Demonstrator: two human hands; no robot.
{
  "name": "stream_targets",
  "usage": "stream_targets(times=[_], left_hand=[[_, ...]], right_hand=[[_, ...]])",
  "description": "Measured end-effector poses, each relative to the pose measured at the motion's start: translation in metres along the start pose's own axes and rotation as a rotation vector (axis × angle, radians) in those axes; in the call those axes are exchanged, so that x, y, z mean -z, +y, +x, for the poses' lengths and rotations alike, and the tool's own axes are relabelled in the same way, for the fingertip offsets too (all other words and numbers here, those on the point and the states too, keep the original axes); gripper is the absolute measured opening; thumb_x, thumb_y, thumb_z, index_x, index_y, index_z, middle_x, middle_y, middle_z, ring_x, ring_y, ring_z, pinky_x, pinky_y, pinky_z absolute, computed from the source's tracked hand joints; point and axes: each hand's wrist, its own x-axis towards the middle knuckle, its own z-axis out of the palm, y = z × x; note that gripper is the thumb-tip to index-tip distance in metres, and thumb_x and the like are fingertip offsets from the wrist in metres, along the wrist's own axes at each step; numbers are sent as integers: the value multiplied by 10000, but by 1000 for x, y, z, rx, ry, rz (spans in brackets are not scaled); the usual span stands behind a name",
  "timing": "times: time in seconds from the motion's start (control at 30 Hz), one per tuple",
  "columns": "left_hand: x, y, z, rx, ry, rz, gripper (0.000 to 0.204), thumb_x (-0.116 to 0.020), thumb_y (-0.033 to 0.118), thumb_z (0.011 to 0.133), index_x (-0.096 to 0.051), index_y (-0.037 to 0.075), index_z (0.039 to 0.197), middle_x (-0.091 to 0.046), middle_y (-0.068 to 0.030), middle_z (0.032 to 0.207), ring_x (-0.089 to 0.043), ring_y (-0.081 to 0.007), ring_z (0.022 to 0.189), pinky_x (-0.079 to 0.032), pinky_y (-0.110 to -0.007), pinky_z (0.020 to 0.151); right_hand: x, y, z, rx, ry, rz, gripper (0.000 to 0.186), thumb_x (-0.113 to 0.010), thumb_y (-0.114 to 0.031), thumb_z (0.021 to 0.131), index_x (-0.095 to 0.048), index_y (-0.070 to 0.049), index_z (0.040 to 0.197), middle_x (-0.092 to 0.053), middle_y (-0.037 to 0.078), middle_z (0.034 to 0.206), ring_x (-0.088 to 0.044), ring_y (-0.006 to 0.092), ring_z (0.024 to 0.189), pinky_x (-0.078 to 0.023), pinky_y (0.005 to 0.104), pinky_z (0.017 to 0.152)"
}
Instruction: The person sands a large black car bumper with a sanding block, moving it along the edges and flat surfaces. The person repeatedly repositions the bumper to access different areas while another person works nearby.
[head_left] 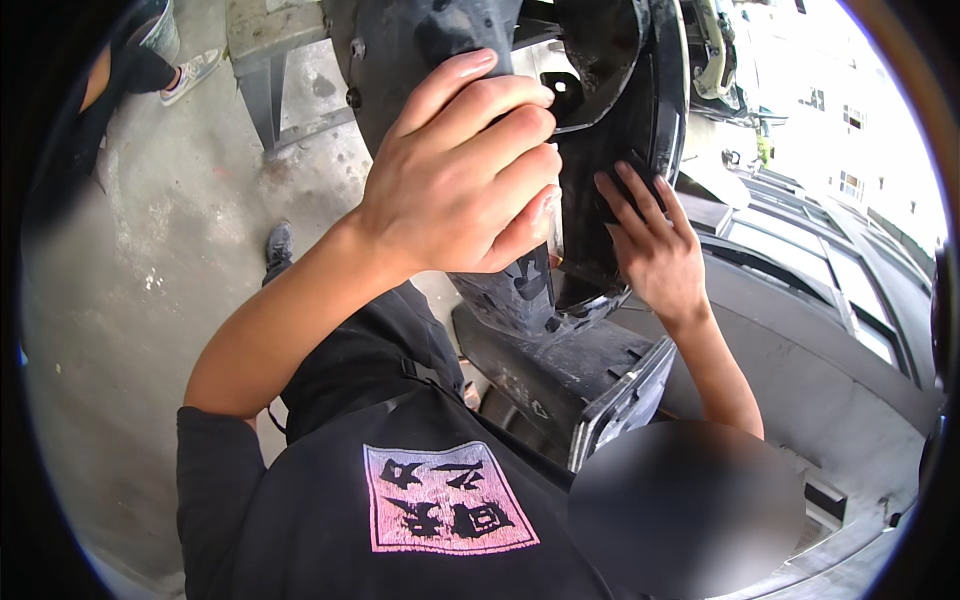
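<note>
A scuffed black plastic car part (pixel 515 285), which looks like a bumper, stands in front of me with large openings in it. My left hand (pixel 465 170) is closed over its near section, fingers curled across the dull, patchy surface. Farther right, my right hand (pixel 655 240) lies against the inner side of the part's right edge. Beneath its fingers is a dark pad (pixel 606 207), mostly covered by them, so its exact kind is hard to tell. A blurred patch hides the upper right arm.
Below the part stands a black bin-like box (pixel 560 370) with a ribbed rim. A grey metal stand (pixel 262 95) is at the upper left. Beyond it show another person's shoe (pixel 190 78) and a bucket (pixel 160 35). Grey panels and window frames (pixel 800 240) line the right side.
</note>
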Motion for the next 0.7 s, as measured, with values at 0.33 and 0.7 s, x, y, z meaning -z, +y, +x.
stream_targets(times=[0.33,0.7], left_hand=[[0,-5,1,-11,18,4,158,-585,226,780,-669,93,797,-662,-50,925,-636,-243,1018,-362,-468,1060],[-1,-10,1,-27,104,-24,136,-627,236,766,-648,103,752,-633,-50,902,-614,-230,999,-414,-442,1024]], right_hand=[[15,35,50,-35,100,-97,493,-555,-482,912,-727,-21,916,-554,140,1413,-424,261,1405,-292,414,1200],[9,28,57,-33,124,-95,669,-401,-587,986,-728,-4,1008,-627,130,1323,-473,243,1366,-263,415,1202]])
